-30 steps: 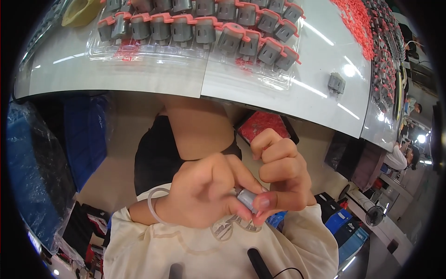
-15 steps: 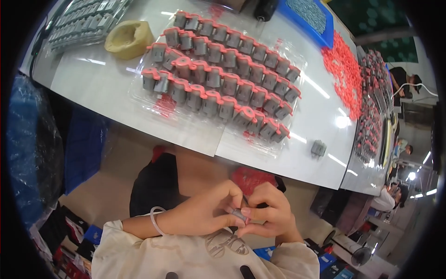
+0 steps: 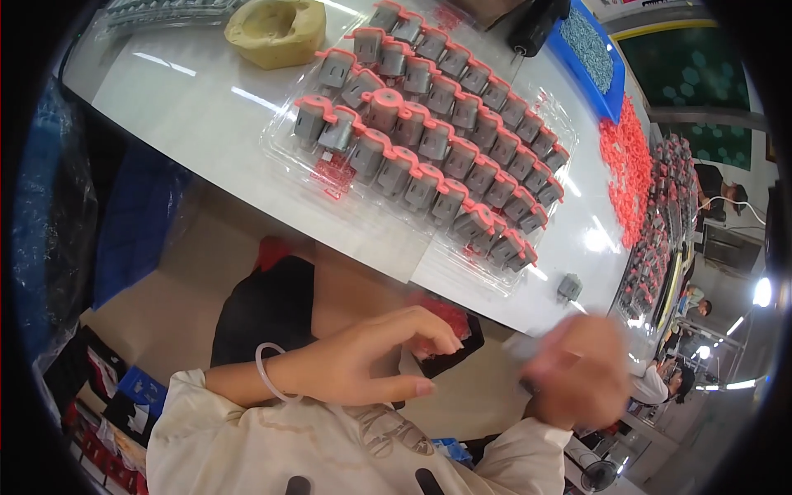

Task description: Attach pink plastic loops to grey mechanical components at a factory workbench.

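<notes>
Left hand [image 3: 351, 363] is hovering off the table's [image 3: 194, 107] near edge, thumb and fingers spread apart. Right hand [image 3: 582, 371] is blurring; its grip cannot be told. One grey motor [image 3: 569, 287] is lying just beyond, right of the clear tray [image 3: 282, 147].

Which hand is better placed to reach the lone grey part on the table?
Probably the right hand: though blurred, it appears just below the grey part, while the left hand is farther left, open.
</notes>
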Motion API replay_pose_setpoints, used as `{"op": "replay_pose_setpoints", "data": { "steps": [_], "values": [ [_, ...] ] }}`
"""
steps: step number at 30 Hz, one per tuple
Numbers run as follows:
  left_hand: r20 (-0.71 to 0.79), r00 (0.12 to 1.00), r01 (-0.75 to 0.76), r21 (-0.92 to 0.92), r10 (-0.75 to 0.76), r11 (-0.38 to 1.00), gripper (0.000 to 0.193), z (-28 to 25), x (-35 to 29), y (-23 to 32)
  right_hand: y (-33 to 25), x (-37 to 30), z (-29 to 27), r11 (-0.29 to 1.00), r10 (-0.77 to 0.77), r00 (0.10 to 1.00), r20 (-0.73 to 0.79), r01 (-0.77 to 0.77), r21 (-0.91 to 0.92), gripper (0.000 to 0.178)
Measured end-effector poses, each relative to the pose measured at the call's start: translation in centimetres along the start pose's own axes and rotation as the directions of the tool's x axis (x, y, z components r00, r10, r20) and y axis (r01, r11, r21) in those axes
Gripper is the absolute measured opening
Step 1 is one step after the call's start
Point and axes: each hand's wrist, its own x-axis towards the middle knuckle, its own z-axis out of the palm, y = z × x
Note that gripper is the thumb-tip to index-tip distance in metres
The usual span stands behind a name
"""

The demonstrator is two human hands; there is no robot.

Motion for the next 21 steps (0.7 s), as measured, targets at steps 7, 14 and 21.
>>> {"op": "replay_pose_setpoints", "data": {
  "steps": [7, 14, 21],
  "values": [
    [0.012, 0.999, 0.027, 0.288, -0.032, 0.957, 0.026, -0.3, -1.1, 0.7, 16.4, 5.4, -0.3, 0.796, 0.56, 0.819, 0.125, -0.574, 0.191, 0.029],
    [-0.064, 0.997, 0.068, 0.264, -0.053, 0.962, 0.024, -0.1, -2.4, 1.3, 17.6, 5.0, 0.6, 0.673, 0.658, 0.658, 0.367, -0.732, 0.107, 0.022],
    [-0.057, 0.993, 0.112, 0.725, -0.103, 0.679, 0.022, 0.3, -2.5, 1.7, 14.1, 1.3, -1.6, 0.814, 0.565, 0.824, 0.039, -0.564, 0.139, 0.028]
  ]
}}
